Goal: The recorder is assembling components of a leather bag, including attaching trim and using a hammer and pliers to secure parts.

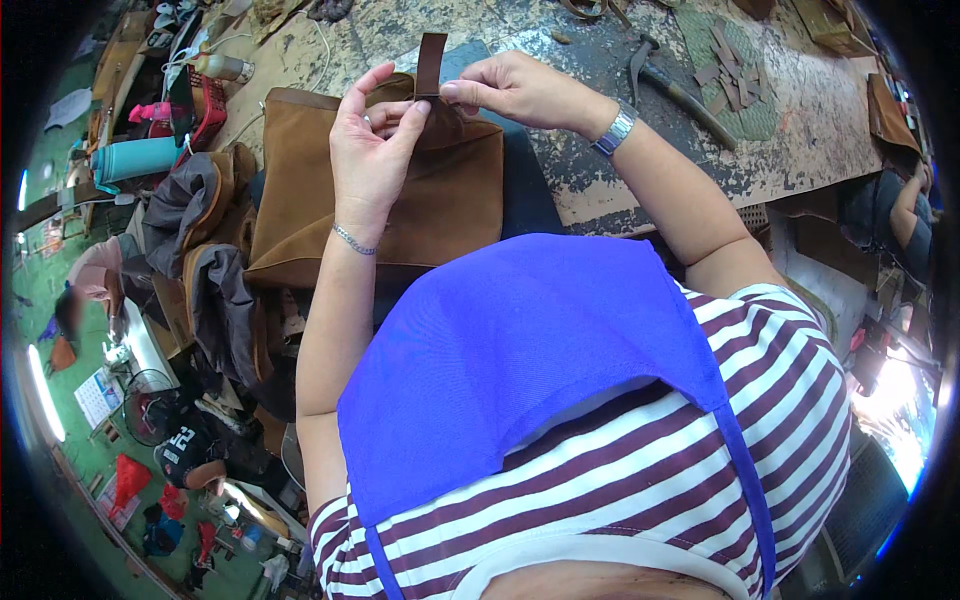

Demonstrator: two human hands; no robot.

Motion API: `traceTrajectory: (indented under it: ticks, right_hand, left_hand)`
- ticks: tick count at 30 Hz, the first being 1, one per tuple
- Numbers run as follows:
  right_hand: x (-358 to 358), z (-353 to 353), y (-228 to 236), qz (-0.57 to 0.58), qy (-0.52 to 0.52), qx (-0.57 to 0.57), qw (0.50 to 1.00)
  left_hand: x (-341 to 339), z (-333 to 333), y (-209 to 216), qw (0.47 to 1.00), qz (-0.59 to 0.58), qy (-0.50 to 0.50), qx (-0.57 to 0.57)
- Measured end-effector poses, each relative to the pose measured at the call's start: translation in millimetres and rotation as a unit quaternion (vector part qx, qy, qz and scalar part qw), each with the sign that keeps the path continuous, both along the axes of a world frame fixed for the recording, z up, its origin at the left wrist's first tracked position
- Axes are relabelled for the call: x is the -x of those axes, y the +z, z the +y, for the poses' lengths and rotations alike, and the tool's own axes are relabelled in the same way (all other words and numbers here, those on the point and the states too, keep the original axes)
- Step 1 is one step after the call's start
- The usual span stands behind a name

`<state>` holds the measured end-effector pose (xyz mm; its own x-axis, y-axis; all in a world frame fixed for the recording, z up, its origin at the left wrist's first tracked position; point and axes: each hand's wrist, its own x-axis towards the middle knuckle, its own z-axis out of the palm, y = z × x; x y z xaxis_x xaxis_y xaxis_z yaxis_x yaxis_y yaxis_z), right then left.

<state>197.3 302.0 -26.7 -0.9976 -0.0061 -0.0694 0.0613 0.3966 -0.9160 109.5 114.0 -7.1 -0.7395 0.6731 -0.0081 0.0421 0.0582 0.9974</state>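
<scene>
A short dark brown leather strip [430, 62] stands up between my hands at the upper edge of a tan-brown bag [310, 190]. My left hand [375, 140] pinches the strip's lower end between thumb and forefinger, its other fingers partly spread. From the right, my right hand [510, 88] closes thumb and finger at the same lower end, touching the strip. The bag lies flat on the table's near side, over a dark blue sheet [525, 190]. What sits behind the fingertips is hidden.
A hammer [690, 105] lies right of my hands, beside a green mat [735, 70] with several brown leather strips. At left are a red basket [208, 115], a turquoise bottle [138, 158] and stacked brown bags with grey linings [225, 300]. Other people work at both sides.
</scene>
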Motion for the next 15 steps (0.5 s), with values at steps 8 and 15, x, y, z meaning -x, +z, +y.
traceTrajectory:
  ticks: [8, 15]
  right_hand:
    - [-4, 6, -2, 0.016, -0.013, 0.063, 0.998]
    - [-30, 58, -48, -0.028, -0.169, -0.191, 0.967]
  left_hand:
    - [3, 5, -1, 1.000, 0.012, 0.008, 0.025]
    - [2, 1, 4, 0.997, 0.060, 0.024, 0.046]
